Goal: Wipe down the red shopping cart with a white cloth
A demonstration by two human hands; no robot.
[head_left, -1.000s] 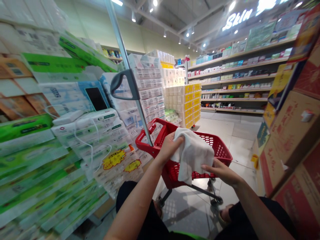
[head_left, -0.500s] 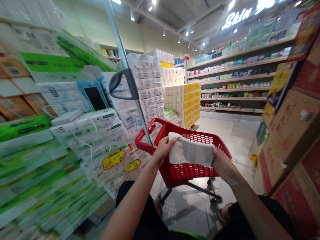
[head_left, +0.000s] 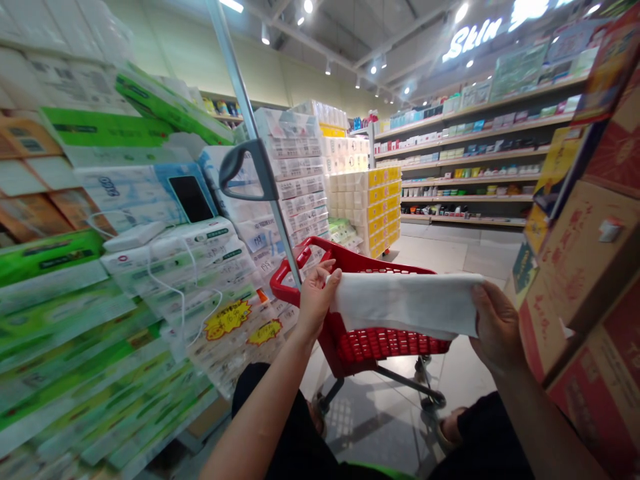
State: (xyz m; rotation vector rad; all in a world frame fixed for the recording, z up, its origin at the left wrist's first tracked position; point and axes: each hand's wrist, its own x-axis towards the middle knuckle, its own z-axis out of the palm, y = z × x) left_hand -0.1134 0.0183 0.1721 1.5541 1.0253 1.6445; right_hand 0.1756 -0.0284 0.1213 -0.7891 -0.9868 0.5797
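Note:
A folded white cloth is stretched out flat between my hands, above the red shopping basket cart. My left hand pinches its left end, close to the cart's red rim. On the other end, my right hand is closed, thumb on top, to the right of the basket. The cloth hides much of the basket's perforated side and its inside.
Stacked tissue packs rise on the left, with a phone and a white cable on them. A metal pole with a grey handle stands by the cart. Cardboard boxes line the right; stocked shelves stand behind.
My right hand has moved right, drawing the cloth out much longer and straighter. My left hand has shifted slightly left, still gripping its end.

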